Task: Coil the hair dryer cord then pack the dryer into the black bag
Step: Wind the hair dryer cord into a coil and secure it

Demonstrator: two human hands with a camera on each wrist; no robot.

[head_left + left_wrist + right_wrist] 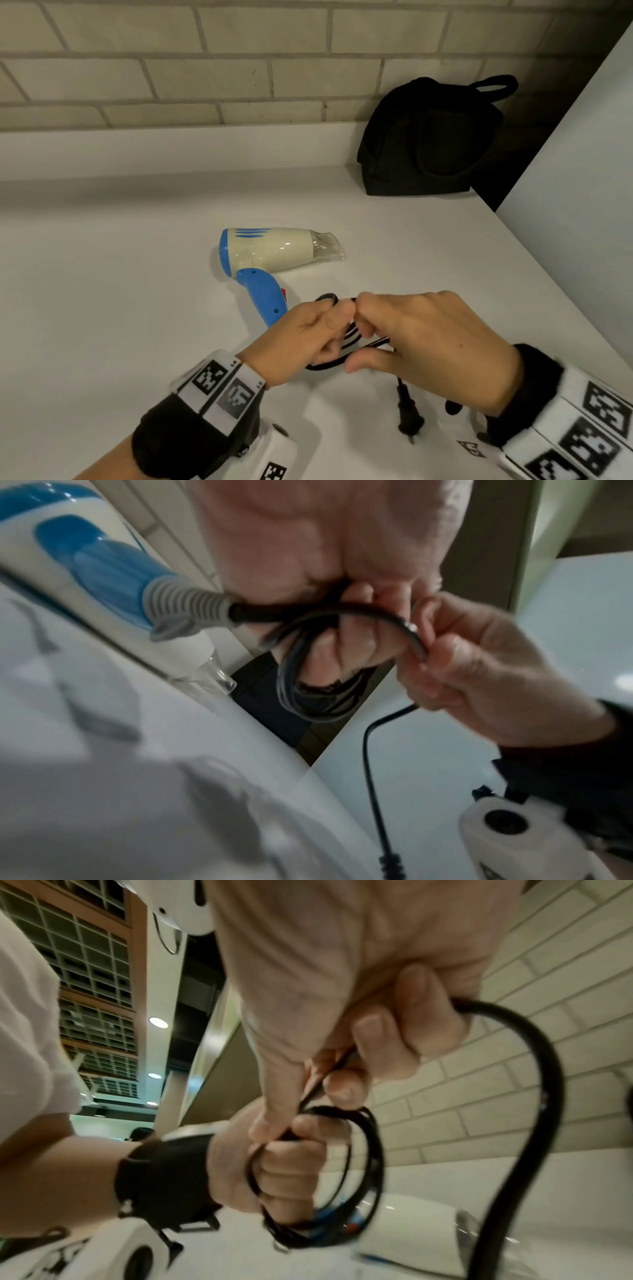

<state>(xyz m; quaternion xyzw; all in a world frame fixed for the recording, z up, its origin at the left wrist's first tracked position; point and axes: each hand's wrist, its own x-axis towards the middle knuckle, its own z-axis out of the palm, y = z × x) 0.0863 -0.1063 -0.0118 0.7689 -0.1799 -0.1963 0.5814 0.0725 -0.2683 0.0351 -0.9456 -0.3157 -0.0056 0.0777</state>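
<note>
Nearest the viewer, the plug dangles on a short free length of cord just above the white counter, below and between the two wrists. Both wrists wear black cuffs and white bands printed with square black-and-white markers.

Just beyond the plug, the two hands meet over the counter. The left hand is clenched around a bundle of several loops of the black cord; in the right wrist view the loops ring its curled fingers, and in the left wrist view the strands run through the fist. The right hand touches it fingertip to fingertip, pinching one strand of the same cord between thumb and curled fingers, with the length to the plug dropping from under that hand.

Just behind the left hand lies the hair dryer, on its side on the counter. Its blue handle points toward the hands, and the cord leaves the handle's end through a grey ribbed sleeve. The cream barrel points right, with a clear nozzle at its tip and a blue cap at the left end.

Farther back and to the right, well apart from the dryer, the black bag stands against the pale brick wall, its loop handle up, beside a white panel on the right.
</note>
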